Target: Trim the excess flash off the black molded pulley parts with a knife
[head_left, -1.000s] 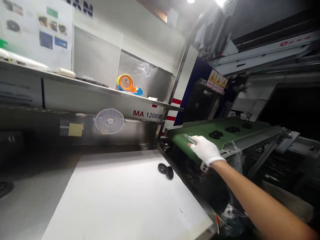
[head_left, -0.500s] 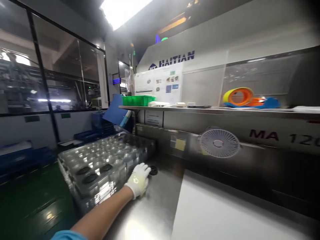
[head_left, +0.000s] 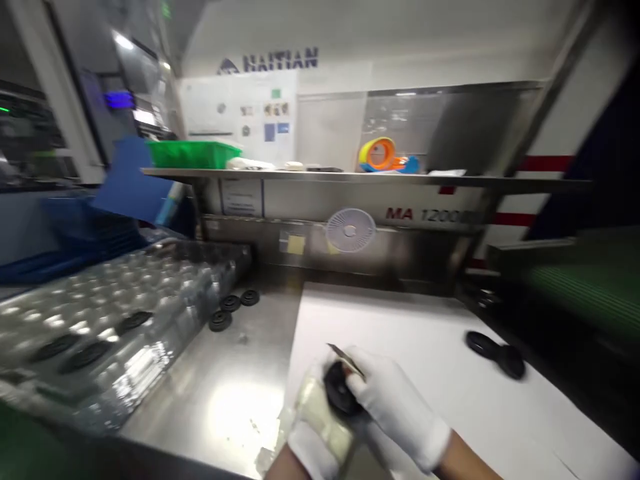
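Observation:
Near the bottom middle, my gloved left hand holds a round black part over the edge of the white sheet. My gloved right hand grips a thin pointed blade-like tool, its tip toward the upper left, close above the black part. Several black discs lie on the metal table to the left. Two more black round parts rest at the right of the white sheet, touching each other.
At left stands a clear tray of round pockets with several black discs in it. Above the table runs a shelf with a green bin and an orange and yellow tape roll. A white fan grille hangs below.
The view has swung right. My left hand has left the metal table for the white sheet and now holds a black part. My right hand has come into view with the tool.

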The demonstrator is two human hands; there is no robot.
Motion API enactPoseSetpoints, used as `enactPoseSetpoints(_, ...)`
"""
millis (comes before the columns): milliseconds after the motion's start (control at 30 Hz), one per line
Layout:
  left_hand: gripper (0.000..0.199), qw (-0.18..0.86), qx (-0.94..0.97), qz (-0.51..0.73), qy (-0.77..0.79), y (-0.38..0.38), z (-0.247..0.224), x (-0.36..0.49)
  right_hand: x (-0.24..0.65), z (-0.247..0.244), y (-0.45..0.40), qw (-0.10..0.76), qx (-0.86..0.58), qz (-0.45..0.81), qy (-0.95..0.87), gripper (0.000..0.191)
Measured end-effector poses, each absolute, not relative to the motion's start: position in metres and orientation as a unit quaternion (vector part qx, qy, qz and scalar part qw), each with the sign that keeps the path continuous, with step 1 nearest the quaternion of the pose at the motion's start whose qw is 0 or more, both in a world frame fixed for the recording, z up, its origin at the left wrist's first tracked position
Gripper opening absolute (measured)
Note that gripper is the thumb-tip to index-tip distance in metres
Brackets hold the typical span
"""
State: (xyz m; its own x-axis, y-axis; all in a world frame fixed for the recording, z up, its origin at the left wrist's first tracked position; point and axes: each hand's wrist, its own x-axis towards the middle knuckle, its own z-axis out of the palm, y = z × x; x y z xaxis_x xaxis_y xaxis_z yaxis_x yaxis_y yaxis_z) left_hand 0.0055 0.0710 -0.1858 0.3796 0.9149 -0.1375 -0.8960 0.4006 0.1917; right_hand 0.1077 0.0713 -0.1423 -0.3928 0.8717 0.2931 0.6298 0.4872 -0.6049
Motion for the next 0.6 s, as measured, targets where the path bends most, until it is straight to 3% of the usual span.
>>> enactPoseSetpoints(100,0.017,0.851,0.005,0.521,0.065,0.062,-0.181,-0.015,0.103,-0.131,0.060,0.303,-0.495,0.159,-0.798,0.010)
enactPoseSetpoints(267,0.023,0.817,0.023,0.558,0.143,0.062,-0.190,-0.038,0.129,-0.129,0.037,0.378,-0.505,0.144,-0.762,0.024)
enactPoseSetpoints(433,0.020,0.764,0.049,0.622,0.164,0.070,-0.189,-0.042,0.129,-0.154,0.024,0.339,-0.534,0.195,-0.750,0.019)
enactPoseSetpoints(600,0.012,0.747,0.105,0.630,0.184,0.073,-0.173,-0.048,0.093,-0.163,0.024,0.282,-0.573,0.115,-0.761,0.022)
